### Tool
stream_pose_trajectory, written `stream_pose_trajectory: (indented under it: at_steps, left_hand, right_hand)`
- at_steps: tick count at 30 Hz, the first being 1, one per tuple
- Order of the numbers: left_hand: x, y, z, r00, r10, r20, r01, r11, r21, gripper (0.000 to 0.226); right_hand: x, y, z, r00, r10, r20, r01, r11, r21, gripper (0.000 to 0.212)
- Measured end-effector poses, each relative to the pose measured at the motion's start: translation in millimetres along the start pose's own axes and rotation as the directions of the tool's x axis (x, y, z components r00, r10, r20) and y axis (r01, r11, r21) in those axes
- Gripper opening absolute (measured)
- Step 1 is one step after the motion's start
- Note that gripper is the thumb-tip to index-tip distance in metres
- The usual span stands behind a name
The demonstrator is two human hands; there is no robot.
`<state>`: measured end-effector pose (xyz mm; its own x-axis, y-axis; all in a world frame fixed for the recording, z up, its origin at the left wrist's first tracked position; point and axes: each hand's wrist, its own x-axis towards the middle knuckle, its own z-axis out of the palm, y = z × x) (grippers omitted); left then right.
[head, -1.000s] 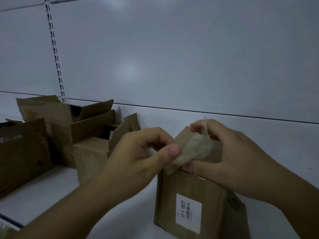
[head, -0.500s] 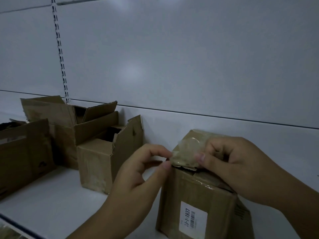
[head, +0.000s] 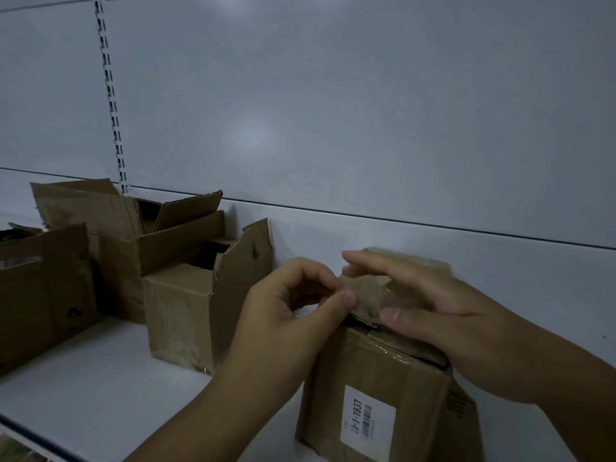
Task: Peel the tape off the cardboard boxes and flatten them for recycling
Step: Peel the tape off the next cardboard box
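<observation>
**Cardboard box, tape gripped by both hands**

The box [head: 376,371] stands near the shelf's [head: 100,378] front edge, at the right. The left hand [head: 286,315] pinches the crumpled tape [head: 365,295] on the box's top between thumb and forefinger. The right hand [head: 450,315] pinches it too, thumb below and fingers above. The opened boxes [head: 176,311] stand at the back left.

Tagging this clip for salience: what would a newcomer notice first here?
The hands come first: the left hand and right hand pinch crumpled tape atop a box, lower centre-right. Its white label stands out on the front. Opened boxes crowd the shelf at left.
</observation>
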<state>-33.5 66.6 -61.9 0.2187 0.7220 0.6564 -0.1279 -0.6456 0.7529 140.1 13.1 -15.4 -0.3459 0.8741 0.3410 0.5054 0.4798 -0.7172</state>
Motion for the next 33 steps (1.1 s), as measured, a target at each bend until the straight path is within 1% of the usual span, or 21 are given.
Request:
stream_pose_trajectory:
  at_steps: [2, 3, 6, 9, 11, 14, 18, 21, 23, 28, 30, 32, 33]
  left_hand:
    - [-1, -2, 0, 0.999, -0.020, -0.042, 0.018, 0.999, -0.051, 0.025]
    - [-2, -3, 0, 0.999, -0.007, -0.048, 0.005, 0.999, -0.045, 0.024]
    - [-5, -8, 0, 0.999, 0.017, -0.051, -0.018, 0.999, -0.030, 0.023]
    - [-9, -15, 1, 0.992, 0.101, -0.076, -0.104, 0.994, -0.028, 0.013]
    - [-12, -22, 3, 0.983, 0.157, -0.093, -0.162, 0.986, -0.043, 0.006]
    - [-14, -27, 3, 0.976, 0.196, -0.095, -0.204, 0.976, -0.081, 0.006]
    - [-14, -28, 2, 0.963, 0.260, -0.065, -0.262, 0.965, -0.016, 0.005]
    - [-13, -28, 2, 0.960, 0.273, -0.058, -0.272, 0.962, 0.016, 0.005]
    - [-14, -28, 2, 0.963, 0.262, -0.064, -0.262, 0.965, 0.007, 0.005]
    - [-15, -29, 4, 0.970, 0.234, -0.063, -0.235, 0.972, -0.009, 0.005]
    - [-16, -31, 3, 0.973, 0.225, -0.053, -0.227, 0.973, -0.034, 0.004]
    - [-17, -32, 1, 0.973, 0.226, -0.037, -0.228, 0.972, -0.059, 0.003]
    - [-18, -32, 1, 0.973, 0.228, -0.026, -0.229, 0.971, -0.064, 0.004]
  right_hand:
    - [2, -2, 0, 1.000, -0.021, 0.009, 0.022, 0.998, -0.061, 0.046]
    - [3, -1, 1, 1.000, -0.018, 0.000, 0.018, 0.998, -0.058, 0.042]
    - [4, 1, 4, 0.997, -0.006, -0.073, 0.002, 0.999, -0.052, 0.027]
    - [5, 4, 6, 0.990, 0.013, -0.139, -0.024, 0.997, -0.077, 0.021]
    - [6, 5, 7, 0.985, 0.043, -0.166, -0.052, 0.997, -0.052, 0.020]
    - [7, 4, 7, 0.980, 0.077, -0.184, -0.076, 0.997, 0.009, 0.021]
    - [8, 3, 9, 0.972, 0.115, -0.205, -0.106, 0.993, 0.052, 0.026]
    - [8, 2, 10, 0.962, 0.158, -0.224, -0.142, 0.986, 0.087, 0.027]
    - [8, 1, 10, 0.955, 0.185, -0.234, -0.162, 0.980, 0.114, 0.027]
    - [7, 0, 10, 0.949, 0.198, -0.244, -0.159, 0.973, 0.170, 0.024]
    - [8, 0, 7, 0.942, 0.204, -0.265, -0.142, 0.962, 0.234, 0.018]
    - [10, 1, 1, 0.901, 0.271, -0.337, -0.114, 0.901, 0.419, 0.024]
    - [10, 1, -2, 0.886, 0.301, -0.352, -0.092, 0.859, 0.503, 0.022]
